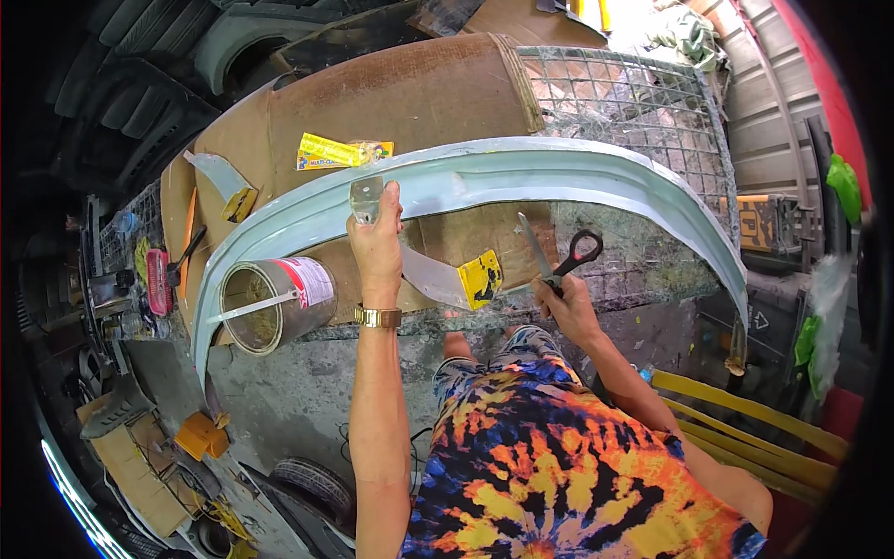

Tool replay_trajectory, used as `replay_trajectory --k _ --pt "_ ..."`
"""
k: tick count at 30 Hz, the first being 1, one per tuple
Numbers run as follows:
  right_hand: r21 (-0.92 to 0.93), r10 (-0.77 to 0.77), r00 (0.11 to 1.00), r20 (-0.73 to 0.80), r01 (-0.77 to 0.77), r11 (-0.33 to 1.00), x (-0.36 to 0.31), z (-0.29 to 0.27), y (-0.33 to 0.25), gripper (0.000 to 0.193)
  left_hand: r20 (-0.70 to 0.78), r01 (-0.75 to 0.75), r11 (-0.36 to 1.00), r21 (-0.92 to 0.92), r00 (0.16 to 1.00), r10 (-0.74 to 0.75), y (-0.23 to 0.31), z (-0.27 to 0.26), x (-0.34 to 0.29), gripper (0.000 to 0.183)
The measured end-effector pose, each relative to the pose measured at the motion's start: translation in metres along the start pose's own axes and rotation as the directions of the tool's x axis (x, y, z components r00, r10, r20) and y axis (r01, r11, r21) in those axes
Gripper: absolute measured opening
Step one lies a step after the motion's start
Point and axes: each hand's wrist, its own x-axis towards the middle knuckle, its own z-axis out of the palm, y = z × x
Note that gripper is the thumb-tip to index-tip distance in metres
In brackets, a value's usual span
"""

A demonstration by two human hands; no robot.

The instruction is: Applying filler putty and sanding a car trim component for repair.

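My left hand (376, 250), a gold watch at its wrist, is closed on a small clear squarish piece (366, 199). It is held over a long pale blue-green curved car trim panel (559, 179) lying across the bench. My right hand (570, 309) grips scissors (543, 253) with dark handles; their blades are apart and point up and away. Between the hands, a translucent grey strip with a yellow end (480, 279) rests on cardboard. Left of my left hand stands a large metal can (265, 321) with a flat light bar across its mouth.
Brown cardboard (391, 93) covers much of the wire-mesh bench (633, 102). A yellow packet (340, 153) lies beyond the panel, another yellow-ended strip (223, 182) to its left. A pink basket (158, 281) is far left. Yellow slats (745, 410) stand at right, a tyre (315, 489) below.
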Motion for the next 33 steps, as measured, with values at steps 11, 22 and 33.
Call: replay_trajectory --k 11,22,33 --pt "0.353 0.000 0.980 -0.197 0.071 0.933 -0.001 -0.047 -0.050 0.020 0.062 0.375 0.662 -0.649 0.893 -0.445 -0.059 -0.099 -0.048 0.039" --pt "-0.242 -0.319 0.947 0.037 0.319 0.916 -0.016 -0.060 -0.065 0.017 -0.211 0.139 0.478 -0.867 0.768 -0.605 -0.141 -0.181 -0.164 0.037" --pt "0.221 -0.117 0.980 0.163 0.079 0.972 -0.007 -0.030 -0.052 0.013 -0.256 0.035 0.434 -0.900 0.764 -0.593 -0.149 -0.170 -0.195 0.039"
